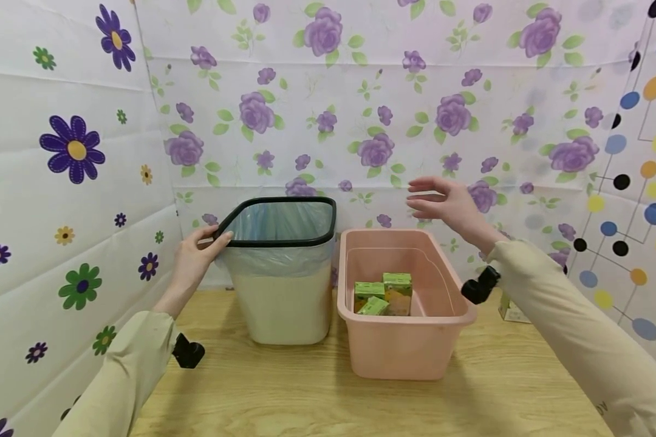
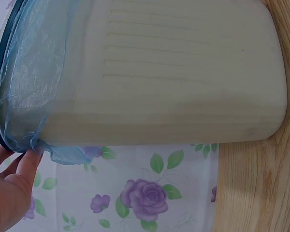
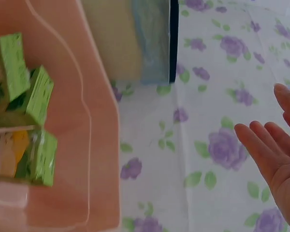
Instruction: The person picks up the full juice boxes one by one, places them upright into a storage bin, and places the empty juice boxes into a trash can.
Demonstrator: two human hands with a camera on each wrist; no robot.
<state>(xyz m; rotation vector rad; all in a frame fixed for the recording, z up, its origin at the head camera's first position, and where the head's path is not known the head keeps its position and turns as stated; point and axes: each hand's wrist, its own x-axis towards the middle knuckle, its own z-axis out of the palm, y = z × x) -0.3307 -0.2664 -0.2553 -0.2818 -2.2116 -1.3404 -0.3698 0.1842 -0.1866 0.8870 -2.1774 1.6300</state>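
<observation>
A cream trash can (image 1: 284, 303) stands on the table, lined with a translucent bluish bag (image 1: 281, 261) whose edge hangs out below the black rim (image 1: 276, 244). At the rim's left corner my left hand (image 1: 197, 252) pinches it, thumb on top and fingers beneath; in the left wrist view the fingertips (image 2: 31, 162) press at the bag's folded edge. My right hand (image 1: 443, 203) is raised in the air above the back of a pink tub (image 1: 399, 346), fingers extended and holding nothing. Several small green boxes (image 1: 398, 294) lie in the tub.
The can and tub stand side by side on a wood-grain table (image 1: 251, 394). Partly behind the right forearm is another small box (image 1: 514, 309). Flower-patterned cloth (image 1: 361, 91) hangs close behind, with more patterned cloth at both sides.
</observation>
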